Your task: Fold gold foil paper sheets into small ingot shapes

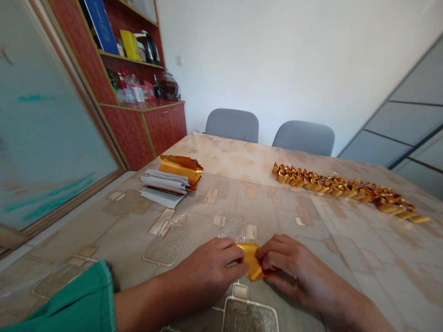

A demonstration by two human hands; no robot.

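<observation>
Between my two hands, just above or on the patterned tablecloth [204, 226], is a partly folded piece of gold foil paper [252, 262]. My left hand [221, 265] pinches its left edge with thumb and fingers. On the other side, my right hand [287, 265] has curled fingers gripping the right end, which they partly hide. At the far left lies a stack of gold foil sheets [178, 166], with white-backed sheets [164, 182] bent over in front. Rows of folded gold paper pieces [332, 184] stretch along the right side of the table.
Two grey chairs [231, 124] stand at the table's far edge, before a white wall. A red-brown cabinet [166, 122] with bottles and a kettle [151, 48] is at the back left. A frosted glass door [51, 129] borders the left.
</observation>
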